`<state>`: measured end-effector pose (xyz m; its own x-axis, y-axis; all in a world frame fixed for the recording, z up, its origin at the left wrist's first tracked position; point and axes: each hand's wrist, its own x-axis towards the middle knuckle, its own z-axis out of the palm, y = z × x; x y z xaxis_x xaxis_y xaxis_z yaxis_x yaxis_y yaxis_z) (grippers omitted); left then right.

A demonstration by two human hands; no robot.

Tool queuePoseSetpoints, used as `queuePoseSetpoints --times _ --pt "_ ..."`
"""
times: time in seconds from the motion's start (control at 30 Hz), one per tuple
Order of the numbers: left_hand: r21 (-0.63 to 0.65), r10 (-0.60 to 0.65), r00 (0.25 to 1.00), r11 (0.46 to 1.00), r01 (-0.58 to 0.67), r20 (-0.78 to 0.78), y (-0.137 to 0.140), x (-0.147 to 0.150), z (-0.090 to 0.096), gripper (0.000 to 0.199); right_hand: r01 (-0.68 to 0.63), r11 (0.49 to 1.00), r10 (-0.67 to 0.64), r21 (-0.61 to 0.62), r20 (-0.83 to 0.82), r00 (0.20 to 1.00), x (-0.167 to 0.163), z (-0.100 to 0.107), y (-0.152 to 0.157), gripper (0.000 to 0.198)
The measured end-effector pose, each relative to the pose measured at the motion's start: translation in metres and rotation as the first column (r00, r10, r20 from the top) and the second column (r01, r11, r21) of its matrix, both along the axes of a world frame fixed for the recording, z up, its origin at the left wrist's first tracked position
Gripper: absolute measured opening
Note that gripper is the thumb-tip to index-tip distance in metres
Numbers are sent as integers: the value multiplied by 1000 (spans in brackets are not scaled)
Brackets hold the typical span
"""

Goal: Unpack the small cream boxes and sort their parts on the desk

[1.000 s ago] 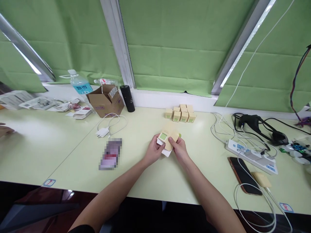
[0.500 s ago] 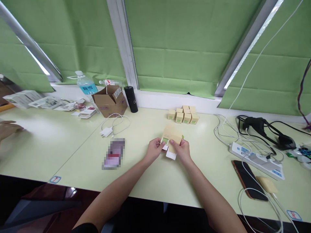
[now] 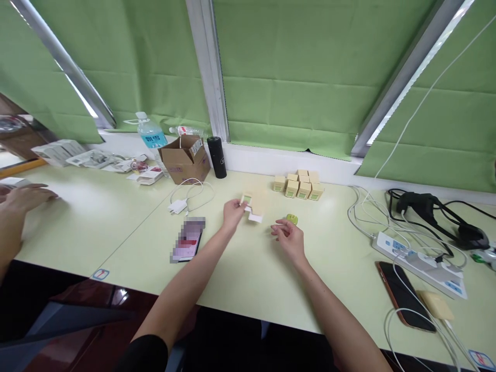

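One cream carton [image 3: 251, 202] is held by the left hand [image 3: 233, 214] over the middle of the worktop [image 3: 236, 279], between its front and back edges; the carton's left side is pinched in a closed grip between thumb and fingers, and one white flap [image 3: 254, 218] is seen hanging toward the front edge. The grip of the right hand [image 3: 290, 238] is half open, its fingers loosely bent, and nothing is seen held in it. One small green item [image 3: 292, 219] is placed just beyond those fingers; whether it is touched cannot be told. Toward the back edge, small cream boxes [image 3: 304, 190] are grouped; four fronts with green labels can be counted, but those behind are too overlapped for a sure total. Two phones are laid out: one pixelated phone [image 3: 188, 240] left of the hands, one dark phone [image 3: 405, 297] near the front right corner, with one yellowish block [image 3: 436, 305] set beside it. One power strip [image 3: 418, 263] and one black headset [image 3: 437, 212] are found toward the right edge. Along the back edge, left of the middle, one black flask [image 3: 217, 157], one open cardboard box [image 3: 186, 163] and two clear bottles [image 3: 153, 138] are lined up, with one white charger [image 3: 177, 206] placed nearer the front. At the left, one co-worker's hand [image 3: 31, 197] is seen.
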<state>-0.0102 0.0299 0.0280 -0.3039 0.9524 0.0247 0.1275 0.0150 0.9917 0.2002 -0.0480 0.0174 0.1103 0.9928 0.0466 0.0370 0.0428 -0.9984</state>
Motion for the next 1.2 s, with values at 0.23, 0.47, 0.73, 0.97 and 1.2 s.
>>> queuePoseSetpoints --times 0.23,0.47,0.73,0.97,1.2 --pt "-8 236 916 968 -252 -325 48 -52 8 25 -32 997 12 74 253 967 -1 1 -7 24" --pt "52 250 842 965 -257 -478 26 -54 13 43 79 953 -169 292 296 940 6 8 -7 17" --pt "228 -137 786 914 334 -603 -25 6 6 25 299 901 -397 314 321 860 57 13 23 26" --pt "96 -435 722 819 565 -538 -30 65 -15 48 71 969 -138 237 277 951 65 -18 39 42" --pt "74 -447 726 824 561 -523 -21 73 -25 53 10 982 -105 190 497 861 61 -28 42 54"
